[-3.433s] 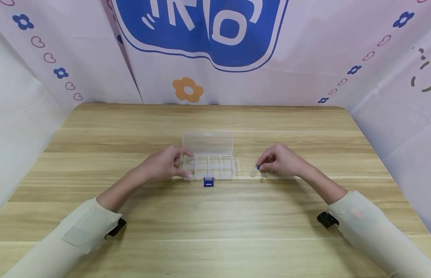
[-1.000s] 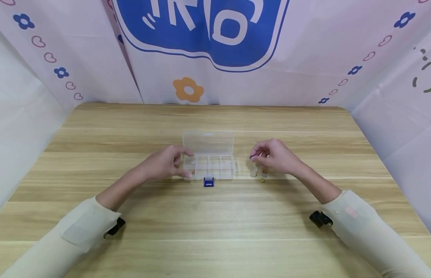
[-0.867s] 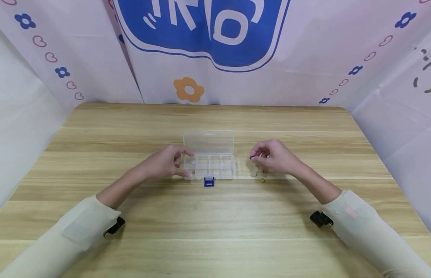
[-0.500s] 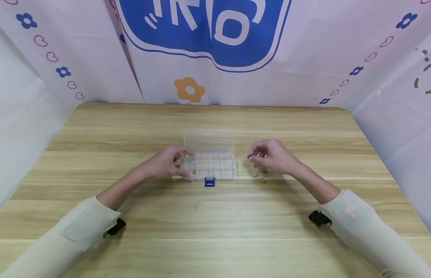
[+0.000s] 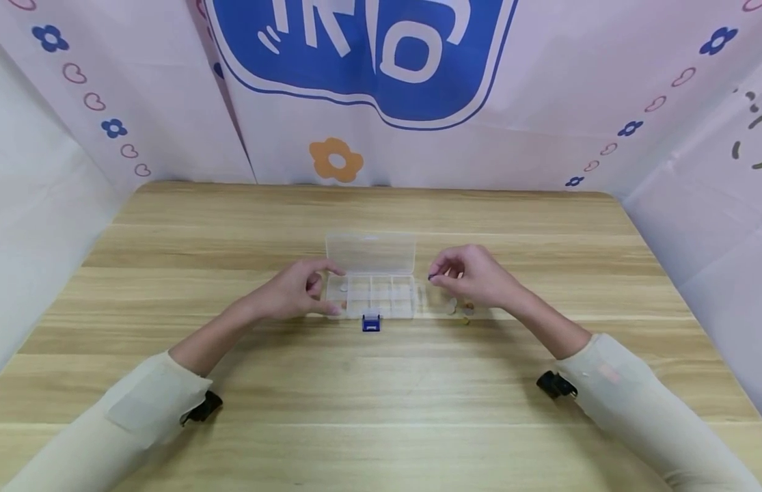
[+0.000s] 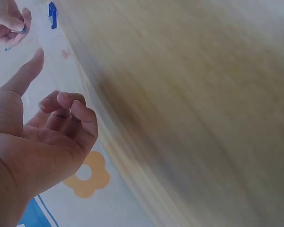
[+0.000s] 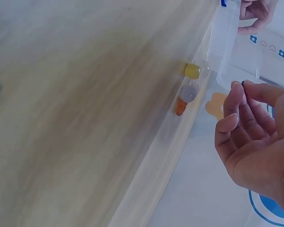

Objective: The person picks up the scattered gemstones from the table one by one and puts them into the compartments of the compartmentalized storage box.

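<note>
A clear divided box (image 5: 381, 296) lies on the table with its lid (image 5: 371, 253) raised at the back and a blue latch (image 5: 371, 323) at the front. My left hand (image 5: 291, 290) spans the box's left end, thumb at the front corner and index finger at the back. Small pale and orange pieces lie in the left compartments. Right of the box, my right hand (image 5: 477, 277) pinches a small dark blue bead (image 5: 431, 277) above the table. In the right wrist view, the bead (image 7: 243, 82) is mostly hidden between the fingertips of my right hand (image 7: 255, 137).
Several loose beads lie right of the box, below my right hand: a yellow one (image 7: 192, 71), a greyish one (image 7: 188, 93), an orange one (image 7: 181, 108) and a clear one. A printed cloth (image 5: 282, 130) hangs behind the wooden table (image 5: 381, 389).
My right hand has picked the blue bead up from beside the loose beads and moved left with it, nearer the box. My left hand stays at the box's left end.
</note>
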The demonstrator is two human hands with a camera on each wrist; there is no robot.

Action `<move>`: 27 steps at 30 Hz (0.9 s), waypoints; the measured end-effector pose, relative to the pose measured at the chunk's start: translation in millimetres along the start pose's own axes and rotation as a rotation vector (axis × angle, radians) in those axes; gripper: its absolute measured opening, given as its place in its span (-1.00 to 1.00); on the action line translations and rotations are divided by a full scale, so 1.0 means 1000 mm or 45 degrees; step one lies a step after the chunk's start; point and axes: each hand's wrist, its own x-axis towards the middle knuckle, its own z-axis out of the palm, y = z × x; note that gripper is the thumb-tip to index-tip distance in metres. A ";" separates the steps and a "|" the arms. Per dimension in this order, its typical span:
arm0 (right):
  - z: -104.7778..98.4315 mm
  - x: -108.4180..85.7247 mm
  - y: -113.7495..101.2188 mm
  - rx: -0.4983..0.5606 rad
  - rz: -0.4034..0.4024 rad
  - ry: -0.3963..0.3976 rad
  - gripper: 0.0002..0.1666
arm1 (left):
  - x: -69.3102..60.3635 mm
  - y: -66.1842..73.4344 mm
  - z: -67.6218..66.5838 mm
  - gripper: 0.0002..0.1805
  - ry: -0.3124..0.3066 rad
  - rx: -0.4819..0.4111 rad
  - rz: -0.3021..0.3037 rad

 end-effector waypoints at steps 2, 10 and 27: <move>0.001 0.002 0.000 0.005 -0.013 -0.004 -0.96 | 0.000 -0.001 0.000 -0.27 -0.003 -0.025 -0.009; 0.006 0.010 -0.007 0.003 -0.047 0.004 -0.96 | 0.001 -0.006 0.002 -0.26 0.013 -0.066 0.040; 0.024 0.033 -0.028 0.067 -0.093 -0.045 -0.95 | 0.003 -0.007 0.003 -0.32 0.013 -0.110 0.014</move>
